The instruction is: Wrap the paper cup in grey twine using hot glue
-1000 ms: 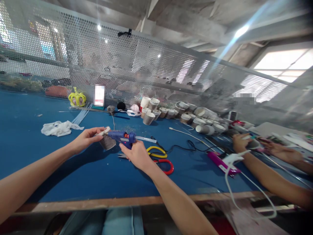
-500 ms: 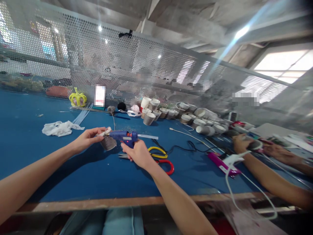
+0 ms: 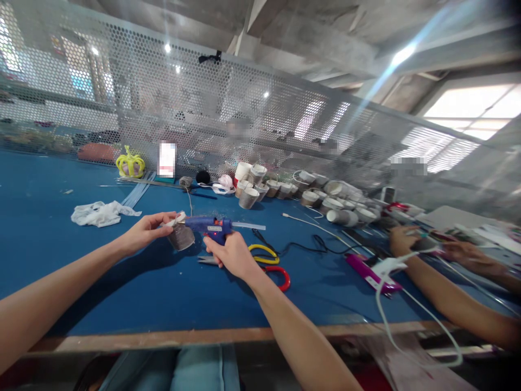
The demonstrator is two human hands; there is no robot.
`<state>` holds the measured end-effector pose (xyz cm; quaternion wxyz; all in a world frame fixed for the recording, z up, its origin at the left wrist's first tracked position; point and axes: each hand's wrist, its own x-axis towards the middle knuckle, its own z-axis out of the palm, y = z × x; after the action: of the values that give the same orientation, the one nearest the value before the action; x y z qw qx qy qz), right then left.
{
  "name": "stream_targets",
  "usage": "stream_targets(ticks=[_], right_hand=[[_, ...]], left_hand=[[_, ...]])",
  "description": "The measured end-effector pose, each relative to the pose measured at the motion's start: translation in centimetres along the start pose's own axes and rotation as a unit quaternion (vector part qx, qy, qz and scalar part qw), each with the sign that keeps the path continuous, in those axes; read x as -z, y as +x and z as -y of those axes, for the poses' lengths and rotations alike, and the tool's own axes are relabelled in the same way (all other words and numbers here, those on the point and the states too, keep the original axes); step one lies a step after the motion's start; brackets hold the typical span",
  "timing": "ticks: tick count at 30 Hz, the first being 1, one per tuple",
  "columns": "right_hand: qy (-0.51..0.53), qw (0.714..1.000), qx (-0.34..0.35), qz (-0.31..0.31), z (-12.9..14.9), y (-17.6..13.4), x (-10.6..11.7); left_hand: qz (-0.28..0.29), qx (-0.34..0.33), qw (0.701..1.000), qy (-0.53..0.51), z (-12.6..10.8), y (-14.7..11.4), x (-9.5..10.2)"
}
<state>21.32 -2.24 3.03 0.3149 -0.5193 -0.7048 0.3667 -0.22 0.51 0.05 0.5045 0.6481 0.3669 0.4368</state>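
My left hand pinches the pale rim of a small grey cup, which hangs tilted just above the blue table. A blue glue gun with a clear glue stick out of its back is gripped in my right hand. Its nozzle points left and meets the cup's rim; whether glue is coming out cannot be made out. Scissors with one yellow and one red handle lie under and beside my right hand. A grey string runs from a small yarn ball down toward the cup.
Several similar cups stand behind, more to the right. White cloth and clear glue sticks lie left. A purple power strip and cables lie right, near another person's hands. Perforated metal panels rise behind the table.
The glue gun and my right hand have shifted very slightly to the right. My left hand and the cup stay almost in place. The other person's hands have moved a little.
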Motion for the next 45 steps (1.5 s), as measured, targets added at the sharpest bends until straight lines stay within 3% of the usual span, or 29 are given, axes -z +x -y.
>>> stream_targets(ticks=[30, 38, 45], right_hand=[[-0.008, 0.999, -0.033, -0.033, -0.4, 1.7, 0.3], [0.062, 0.998, -0.009, -0.029, -1.5, 2.4, 0.5], [0.097, 0.984, -0.069, -0.130, -3.4, 4.6, 1.9]], left_hand=[[0.002, 0.006, 1.000, -0.010, 0.3, 0.1, 0.3], [0.009, -0.005, 1.000, 0.007, 0.2, 0.1, 0.2], [0.017, -0.038, 0.997, 0.069, 0.5, 0.1, 0.3]])
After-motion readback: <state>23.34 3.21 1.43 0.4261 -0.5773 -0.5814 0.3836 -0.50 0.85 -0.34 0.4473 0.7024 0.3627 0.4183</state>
